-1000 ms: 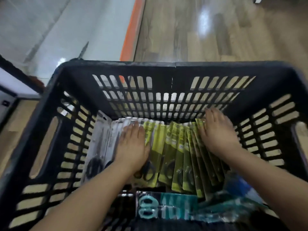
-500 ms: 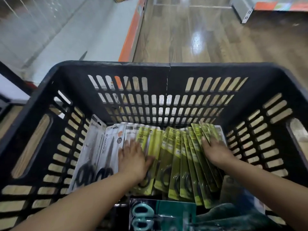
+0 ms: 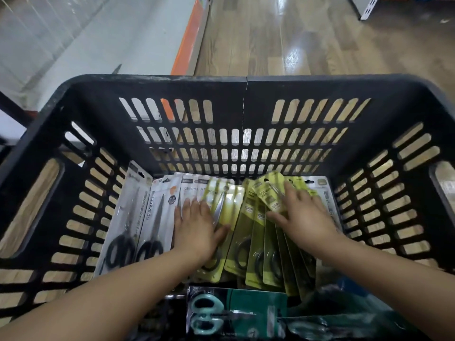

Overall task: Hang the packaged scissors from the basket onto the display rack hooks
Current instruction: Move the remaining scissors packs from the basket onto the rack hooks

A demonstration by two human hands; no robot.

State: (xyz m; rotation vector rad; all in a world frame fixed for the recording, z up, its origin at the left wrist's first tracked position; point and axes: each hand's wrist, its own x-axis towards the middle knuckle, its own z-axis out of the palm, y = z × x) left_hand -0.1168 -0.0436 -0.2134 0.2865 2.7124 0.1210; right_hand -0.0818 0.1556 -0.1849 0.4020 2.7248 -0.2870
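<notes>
— Where are your hands?

— Both down inside the black basket (image 3: pixel 246 94). My left hand (image 3: pixel 195 232) lies flat, fingers straight and together, pressing on the seam where the white packs meet the yellow-green ones. It grips nothing. My right hand (image 3: pixel 301 217) is spread, fingers splayed over the fanned yellow-green packs; a card edge shows near my thumb, but I cannot tell whether any fingertip is hooked under it.

— Count the stock.

— White-carded packs (image 3: pixel 154 217): two with black-handled scissors plainly visible at left, two or three more card tops showing beyond my left fingers. Yellow-green packs (image 3: pixel 256 242): roughly eight overlapping, standing on edge and leaning; exact count uncertain where my right hand covers them. One more white card top at the far right (image 3: pixel 322 185). Teal-handled scissors (image 3: pixel 204 313) in a dark pack: one clear at the near edge, others blurred beside it.

— Anything outside?

— Wood floor (image 3: pixel 320 45) beyond the far wall, orange strip (image 3: pixel 189 40) far left.
</notes>
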